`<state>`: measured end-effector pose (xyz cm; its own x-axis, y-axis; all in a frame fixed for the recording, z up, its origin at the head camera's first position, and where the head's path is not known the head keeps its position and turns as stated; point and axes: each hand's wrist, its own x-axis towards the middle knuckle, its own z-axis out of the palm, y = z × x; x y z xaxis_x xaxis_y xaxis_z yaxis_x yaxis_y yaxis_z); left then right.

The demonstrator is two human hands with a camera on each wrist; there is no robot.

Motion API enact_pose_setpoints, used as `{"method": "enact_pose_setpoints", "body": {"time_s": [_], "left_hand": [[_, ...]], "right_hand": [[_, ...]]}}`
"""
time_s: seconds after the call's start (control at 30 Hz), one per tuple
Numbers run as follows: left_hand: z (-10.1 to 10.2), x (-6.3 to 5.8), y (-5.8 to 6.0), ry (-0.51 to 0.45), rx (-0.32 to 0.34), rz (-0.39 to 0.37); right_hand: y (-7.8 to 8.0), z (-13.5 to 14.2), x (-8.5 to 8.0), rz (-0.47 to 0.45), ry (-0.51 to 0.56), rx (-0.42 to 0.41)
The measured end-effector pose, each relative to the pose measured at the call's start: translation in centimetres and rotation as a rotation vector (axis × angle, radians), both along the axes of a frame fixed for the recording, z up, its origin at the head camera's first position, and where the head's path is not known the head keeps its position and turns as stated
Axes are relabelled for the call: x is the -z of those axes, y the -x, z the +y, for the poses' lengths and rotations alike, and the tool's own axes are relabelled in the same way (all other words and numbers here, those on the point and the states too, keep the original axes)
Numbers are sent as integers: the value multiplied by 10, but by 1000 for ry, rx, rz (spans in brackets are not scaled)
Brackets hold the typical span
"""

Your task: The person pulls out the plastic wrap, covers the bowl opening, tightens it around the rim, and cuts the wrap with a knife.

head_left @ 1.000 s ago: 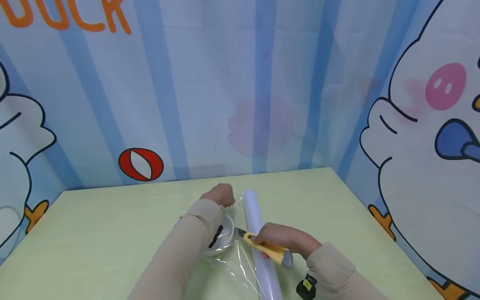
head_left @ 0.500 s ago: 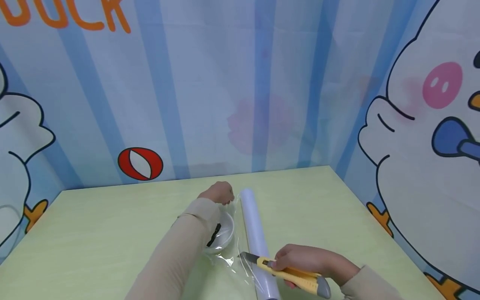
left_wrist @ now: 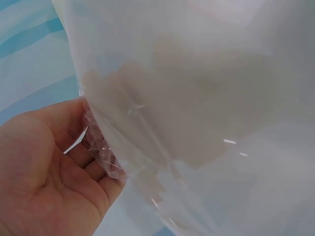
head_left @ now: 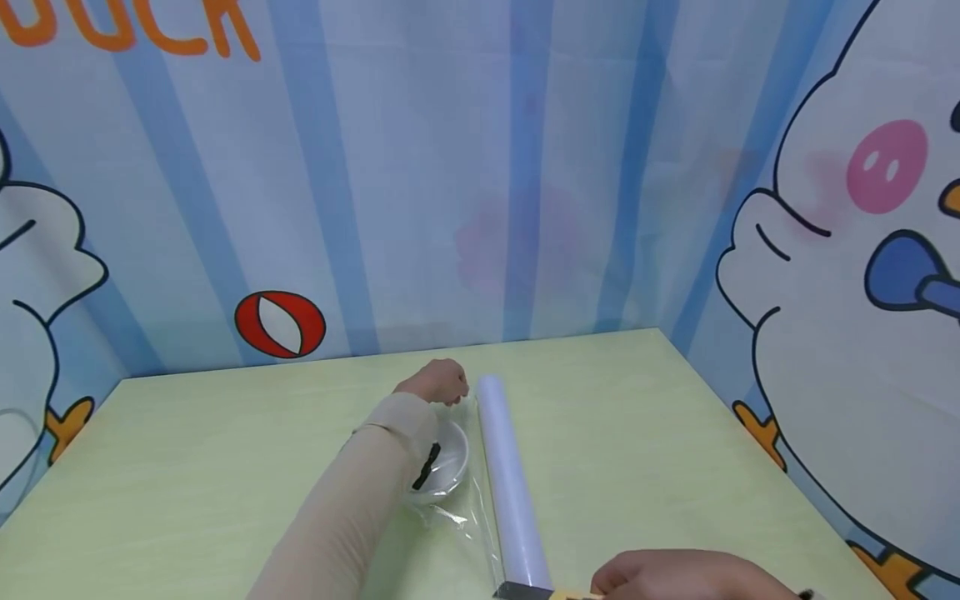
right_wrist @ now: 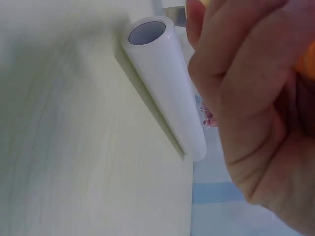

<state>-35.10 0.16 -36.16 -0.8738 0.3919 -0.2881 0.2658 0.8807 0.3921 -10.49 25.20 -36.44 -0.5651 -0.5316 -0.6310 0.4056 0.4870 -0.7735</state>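
Note:
My left hand (head_left: 435,383) pinches the far edge of a sheet of clear cling film (left_wrist: 206,93); thumb and fingers show around the gathered plastic in the left wrist view. Beneath the film, partly behind the left sleeve, sits a white bowl (head_left: 453,465) with a dark strip-like thing (head_left: 427,467) in it. To its right lies the long cling film roll (head_left: 512,492), its hollow core end facing the right wrist camera. My right hand (head_left: 678,575) grips a yellow utility knife (head_left: 558,595), whose blade is at the near end of the roll. Most of the knife is out of frame.
A pale yellow-green table (head_left: 225,467) carries everything. Behind it and at the sides hangs a blue striped curtain (head_left: 420,183) printed with cartoon ducks.
My right hand has drawn the utility knife toward me and down along the roll, from beside the bowl to the bottom edge. The left hand stays nearly in place, holding the film.

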Motion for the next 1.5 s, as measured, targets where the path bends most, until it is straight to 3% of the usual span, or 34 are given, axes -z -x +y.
{"method": "enact_pose_setpoints", "body": {"time_s": [0.13,0.3,0.43,0.57,0.67,0.73,0.87,1.1,1.27,1.5], "left_hand": [[0,1,2,8,-29,-19],[-5,6,10,30,-40,-71],[-11,4,9,12,-14,-111],[-21,-4,-1,-26,2,-133],[-33,-5,-8,-38,40,-116],[-43,-3,-14,-41,65,-90],[-60,1,-31,-83,80,-71],[-88,15,-69,-239,-10,-113],[-99,33,-92,-373,-50,-111],[-92,50,-103,-574,3,-79]], "right_hand": [[-14,4,-3,51,-162,66],[-17,7,6,118,-181,77],[-16,11,7,117,-118,66],[-6,9,5,108,52,-39],[1,7,5,61,207,-63],[6,8,5,25,262,-28],[15,14,5,60,243,67],[40,17,10,289,130,285],[56,11,14,388,34,403],[68,0,19,490,-2,662]]}}
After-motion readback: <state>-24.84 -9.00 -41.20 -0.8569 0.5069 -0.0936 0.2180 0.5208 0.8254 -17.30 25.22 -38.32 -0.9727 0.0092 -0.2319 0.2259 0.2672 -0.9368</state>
